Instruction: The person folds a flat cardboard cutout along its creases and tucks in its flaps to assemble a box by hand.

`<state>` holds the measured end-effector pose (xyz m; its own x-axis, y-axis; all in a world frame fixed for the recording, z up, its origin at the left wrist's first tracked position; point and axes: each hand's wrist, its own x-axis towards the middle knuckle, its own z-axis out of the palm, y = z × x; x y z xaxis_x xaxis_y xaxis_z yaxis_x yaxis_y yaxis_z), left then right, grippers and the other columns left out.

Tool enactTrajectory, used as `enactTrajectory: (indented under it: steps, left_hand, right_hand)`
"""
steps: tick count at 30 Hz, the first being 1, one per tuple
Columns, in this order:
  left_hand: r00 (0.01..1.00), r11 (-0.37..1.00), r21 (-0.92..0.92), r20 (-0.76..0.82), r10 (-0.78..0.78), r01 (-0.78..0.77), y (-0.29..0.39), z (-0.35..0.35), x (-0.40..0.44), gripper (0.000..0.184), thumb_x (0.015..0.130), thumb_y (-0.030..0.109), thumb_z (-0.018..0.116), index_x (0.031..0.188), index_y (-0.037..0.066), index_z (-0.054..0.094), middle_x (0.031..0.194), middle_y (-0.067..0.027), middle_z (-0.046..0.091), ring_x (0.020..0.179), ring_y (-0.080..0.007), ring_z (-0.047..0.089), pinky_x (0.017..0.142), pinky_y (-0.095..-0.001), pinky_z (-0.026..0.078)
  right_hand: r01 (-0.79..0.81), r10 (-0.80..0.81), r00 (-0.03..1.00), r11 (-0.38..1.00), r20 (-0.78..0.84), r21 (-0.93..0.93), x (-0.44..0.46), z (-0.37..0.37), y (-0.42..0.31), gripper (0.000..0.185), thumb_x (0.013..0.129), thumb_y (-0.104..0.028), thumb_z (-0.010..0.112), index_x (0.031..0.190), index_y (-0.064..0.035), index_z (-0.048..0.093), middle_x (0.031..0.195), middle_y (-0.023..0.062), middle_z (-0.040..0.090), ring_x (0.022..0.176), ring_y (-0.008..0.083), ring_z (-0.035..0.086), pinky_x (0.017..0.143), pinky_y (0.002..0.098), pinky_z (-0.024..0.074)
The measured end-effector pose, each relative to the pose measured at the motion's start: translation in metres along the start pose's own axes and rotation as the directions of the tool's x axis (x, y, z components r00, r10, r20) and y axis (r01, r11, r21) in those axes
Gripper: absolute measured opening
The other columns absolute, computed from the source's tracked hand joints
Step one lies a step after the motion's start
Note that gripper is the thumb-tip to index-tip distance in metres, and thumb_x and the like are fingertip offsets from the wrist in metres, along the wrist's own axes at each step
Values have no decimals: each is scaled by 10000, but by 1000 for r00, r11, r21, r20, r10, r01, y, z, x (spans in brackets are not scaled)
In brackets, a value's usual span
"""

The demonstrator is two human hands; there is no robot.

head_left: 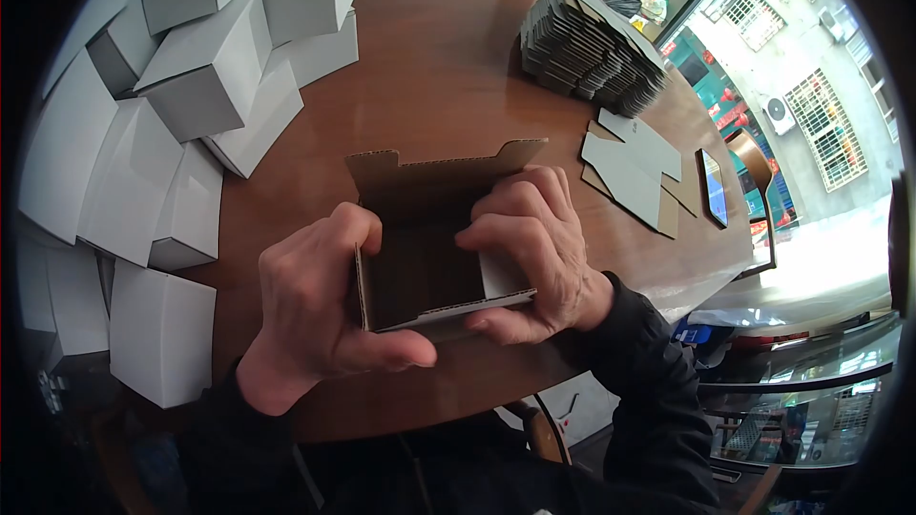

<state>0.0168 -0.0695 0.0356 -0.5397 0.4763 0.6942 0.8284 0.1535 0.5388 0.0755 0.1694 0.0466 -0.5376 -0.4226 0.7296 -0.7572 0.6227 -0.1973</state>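
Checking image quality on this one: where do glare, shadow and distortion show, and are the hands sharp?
In the head view, daylight washes out parts of the window side at right, and the table shines near it; in the head view, the open box is shadowed inside; the head view bows outlines and blackens its corners, yet left hand and right hand look fairly sharp.

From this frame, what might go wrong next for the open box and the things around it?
The open box might crease if the left hand and right hand press its thin walls unevenly. The piled white boxes, several tilted against each other, could slide if bumped. The phone, near the edge of the table, may get knocked off.
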Motion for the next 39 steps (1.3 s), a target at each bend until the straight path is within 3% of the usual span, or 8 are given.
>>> enactTrajectory:
  steps: [7,12,17,21,26,39]
  left_hand:
    - [1000,997,75,5,4,-4,-2,2,-3,844,795,913,626,873,80,520,677,-29,481,511,-200,448,534,-354,445]
    - [999,998,62,18,33,-34,-7,-1,-4,835,797,903,636,871,80,521,675,-28,484,508,-208,449,533,-353,440]
    - [998,1000,12,54,27,-28,-7,-4,-4,821,808,888,641,877,78,522,682,-28,487,510,-213,453,537,-354,441]
    - [998,994,94,44,50,-54,-6,-4,-2,812,821,881,632,883,79,522,690,-31,491,513,-214,456,539,-355,438]
    - [999,995,90,42,27,-30,-4,-3,-2,804,831,876,626,883,81,517,698,-31,487,517,-213,455,542,-354,434]
    - [997,991,115,39,67,-71,-7,-4,0,776,841,850,644,874,89,497,702,-28,472,520,-216,454,548,-351,431]
  right_hand:
    - [-15,18,999,997,-44,71,-5,2,2,591,901,-526,744,1265,-79,612,1018,58,617,875,257,541,967,443,380]
    - [-56,55,998,998,4,38,-1,-4,-3,567,903,-524,751,1224,-78,609,999,49,609,826,250,543,966,442,382]
    - [6,-3,999,999,51,-43,-1,-6,1,575,872,-529,790,1180,-90,584,963,33,596,816,236,541,957,439,382]
    - [-19,34,994,989,-103,144,-8,-1,10,606,829,-537,831,1146,-102,555,942,22,582,794,212,528,945,433,378]
    - [-14,28,994,991,-104,134,-6,1,12,622,800,-537,856,1121,-114,532,935,13,580,775,191,513,937,427,372]
    - [3,26,989,980,-143,200,-11,3,16,633,829,-593,801,1100,-90,529,911,23,587,764,195,497,965,433,353]
